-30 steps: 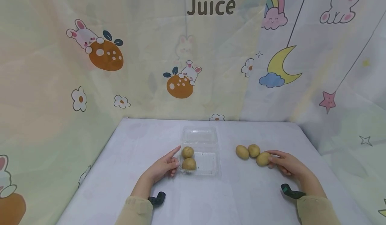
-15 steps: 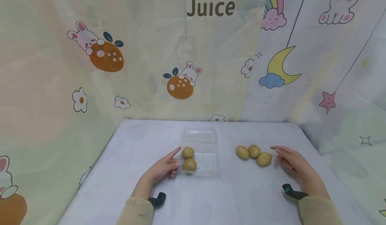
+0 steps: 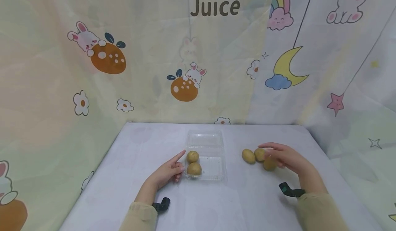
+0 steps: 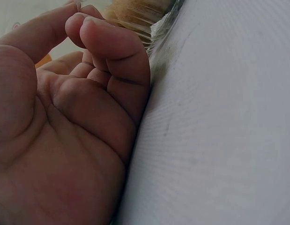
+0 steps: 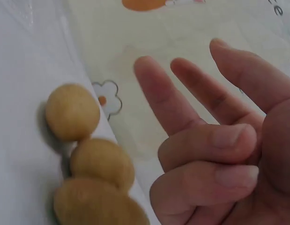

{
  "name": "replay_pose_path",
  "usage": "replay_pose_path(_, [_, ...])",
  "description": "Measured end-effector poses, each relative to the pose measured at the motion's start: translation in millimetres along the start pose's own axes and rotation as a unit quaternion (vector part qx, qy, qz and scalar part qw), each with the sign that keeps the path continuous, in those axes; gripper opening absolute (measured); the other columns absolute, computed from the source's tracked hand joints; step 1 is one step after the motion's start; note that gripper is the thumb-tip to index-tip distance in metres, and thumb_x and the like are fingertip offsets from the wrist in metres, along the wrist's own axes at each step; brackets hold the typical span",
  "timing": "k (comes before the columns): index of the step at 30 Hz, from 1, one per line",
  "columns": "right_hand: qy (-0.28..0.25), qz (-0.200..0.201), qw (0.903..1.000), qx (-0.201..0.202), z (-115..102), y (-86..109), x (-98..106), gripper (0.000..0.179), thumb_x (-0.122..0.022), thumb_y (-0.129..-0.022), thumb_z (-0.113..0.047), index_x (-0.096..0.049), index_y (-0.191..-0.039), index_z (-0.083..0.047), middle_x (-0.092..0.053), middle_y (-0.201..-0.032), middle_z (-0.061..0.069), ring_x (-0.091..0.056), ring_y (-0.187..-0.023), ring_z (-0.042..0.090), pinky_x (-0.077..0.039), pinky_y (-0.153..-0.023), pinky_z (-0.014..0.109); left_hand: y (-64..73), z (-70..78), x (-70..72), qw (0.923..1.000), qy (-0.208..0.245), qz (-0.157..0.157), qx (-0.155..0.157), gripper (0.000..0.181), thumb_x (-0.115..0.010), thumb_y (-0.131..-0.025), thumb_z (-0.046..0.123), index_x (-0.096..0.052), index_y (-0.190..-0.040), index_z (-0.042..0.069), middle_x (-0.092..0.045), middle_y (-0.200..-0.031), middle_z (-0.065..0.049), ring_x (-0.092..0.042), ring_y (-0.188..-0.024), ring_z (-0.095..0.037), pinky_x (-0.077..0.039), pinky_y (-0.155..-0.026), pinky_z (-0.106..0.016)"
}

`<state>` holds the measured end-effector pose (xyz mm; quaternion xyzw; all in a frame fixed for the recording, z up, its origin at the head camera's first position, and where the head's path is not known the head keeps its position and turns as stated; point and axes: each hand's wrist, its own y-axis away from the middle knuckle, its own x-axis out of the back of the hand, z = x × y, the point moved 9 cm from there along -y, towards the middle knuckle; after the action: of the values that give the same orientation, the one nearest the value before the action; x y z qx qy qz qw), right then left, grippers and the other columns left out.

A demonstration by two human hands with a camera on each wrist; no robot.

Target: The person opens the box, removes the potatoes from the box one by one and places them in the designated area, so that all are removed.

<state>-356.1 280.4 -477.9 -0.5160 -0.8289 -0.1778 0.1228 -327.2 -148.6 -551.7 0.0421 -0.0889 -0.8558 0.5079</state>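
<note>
A clear plastic clamshell box (image 3: 213, 169) stands with its lid laid back, two potatoes (image 3: 194, 169) in the left part of its base. My left hand (image 3: 165, 172) is at the box's left side, forefinger stretched along it. In the left wrist view the thumb (image 4: 46, 30) pinches a sliver of the box's edge, while the other fingers are curled. On the table to the right three potatoes (image 3: 249, 156) lie in a touching group. My right hand (image 3: 286, 157) hovers over the nearest one, partly hiding it. It holds nothing; two fingers are bent in the right wrist view.
The white-covered table (image 3: 241, 200) carries the box in the middle and the loose potatoes right of it. A printed curtain (image 3: 148, 52) hangs behind and at both sides. Dark wrist cameras (image 3: 161, 205) sit on both wrists.
My right hand drew back from the nearest loose potato, then moved left over the group. That potato stays on the table. My left hand and the box have not moved.
</note>
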Motion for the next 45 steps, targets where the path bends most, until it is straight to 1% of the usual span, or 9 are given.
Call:
replay_pose_path(5, [0.041,-0.04,0.9975,-0.041,-15,-22.2,-24,0.041,-0.06,-0.097,-0.038,-0.058,-0.136,-0.024,-0.057,-0.088,0.017,-0.039,-0.052,0.019,-0.041,-0.049,0.031,-0.1,-0.3,-0.4,1.0,-0.001,-0.001,-0.001,0.082,-0.066,-0.094,0.022,-0.017,-0.159,0.029,-0.052,-0.081,0.002,-0.049,-0.064,-0.012,-0.048,-0.061,-0.027])
replay_pose_path(9, [0.059,-0.079,0.9945,-0.036,-31,-38.5,-44,0.036,-0.06,-0.097,-0.039,-0.061,-0.132,-0.03,-0.062,-0.085,0.012,-0.041,-0.052,0.02,-0.042,-0.05,0.031,-0.1,-0.2,-1.2,1.0,-0.001,-0.004,-0.004,0.081,-0.066,-0.094,0.022,-0.017,-0.159,0.029,-0.052,-0.081,0.002,-0.048,-0.064,-0.012,-0.048,-0.061,-0.027])
replay_pose_path(12, [0.06,-0.106,0.9921,-0.03,-40,-49.6,-59,0.034,-0.06,-0.097,-0.04,-0.061,-0.131,-0.032,-0.069,-0.116,0.013,-0.043,-0.055,0.019,-0.041,-0.052,0.028,0.5,0.3,-1.2,1.0,-0.003,-0.004,-0.005,0.081,-0.066,-0.094,0.022,-0.017,-0.159,0.028,-0.052,-0.081,0.002,-0.048,-0.064,-0.012,-0.048,-0.061,-0.027])
replay_pose_path(14, [0.053,-0.121,0.9906,-0.033,-44,-56.0,-69,0.035,-0.061,-0.096,-0.041,-0.061,-0.13,-0.032,-0.068,-0.121,0.015,-0.041,-0.055,0.02,-0.038,-0.052,0.027,0.8,0.4,-0.9,1.0,-0.003,-0.002,-0.006,0.082,-0.066,-0.094,0.022,-0.017,-0.159,0.029,-0.052,-0.081,0.002,-0.048,-0.064,-0.012,-0.048,-0.061,-0.026])
replay_pose_path(21, [0.039,-0.129,0.989,-0.061,-52,-72.0,-94,0.035,-0.069,-0.091,-0.04,-0.066,-0.125,-0.036,-0.062,-0.082,0.017,-0.033,-0.055,0.029,-0.029,-0.05,0.03,0.5,-0.9,-1.0,1.0,-0.003,-0.002,-0.006,0.08,-0.065,-0.095,0.021,-0.017,-0.159,0.029,-0.051,-0.081,0.001,-0.048,-0.064,-0.013,-0.047,-0.061,-0.026])
replay_pose_path(24, [0.055,-0.137,0.9872,-0.06,-57,-78.4,-104,0.034,-0.069,-0.09,-0.043,-0.066,-0.124,-0.038,-0.066,-0.086,0.015,-0.038,-0.054,0.023,-0.035,-0.051,0.028,0.5,-0.6,-1.1,1.0,-0.003,-0.002,-0.007,0.079,-0.064,-0.096,0.02,-0.017,-0.159,0.029,-0.051,-0.081,0.001,-0.048,-0.064,-0.012,-0.047,-0.061,-0.026])
replay_pose_path(29, [0.053,-0.173,0.9827,-0.041,-69,-88.1,-123,0.036,-0.069,-0.091,-0.04,-0.065,-0.126,-0.034,-0.068,-0.116,0.02,-0.041,-0.055,0.019,-0.038,-0.052,0.027,0.9,0.6,-1.4,1.0,0.0,-0.002,-0.007,0.079,-0.064,-0.096,0.018,-0.017,-0.159,0.029,-0.051,-0.081,0.001,-0.048,-0.064,-0.012,-0.048,-0.061,-0.027])
replay_pose_path(41, [0.063,-0.235,0.9698,-0.016,-84,-105.1,-169,0.037,-0.066,-0.094,-0.032,-0.064,-0.13,-0.022,-0.058,-0.103,0.038,-0.038,-0.051,0.017,-0.037,-0.052,0.026,0.2,0.9,-2.3,1.0,0.002,-0.006,-0.004,0.079,-0.063,-0.096,0.017,-0.017,-0.159,0.028,-0.052,-0.081,0.002,-0.048,-0.064,-0.012,-0.048,-0.061,-0.027])
replay_pose_path(45, [0.062,-0.247,0.9669,-0.02,-86,-109.4,-183,0.041,-0.068,-0.093,-0.034,-0.064,-0.131,-0.021,-0.056,-0.09,0.032,-0.04,-0.052,0.016,-0.039,-0.053,0.028,0.7,1.8,-2.2,0.9999,0.003,-0.007,-0.006,0.079,-0.063,-0.096,0.017,-0.017,-0.159,0.028,-0.052,-0.08,0.002,-0.048,-0.063,-0.012,-0.048,-0.06,-0.027])
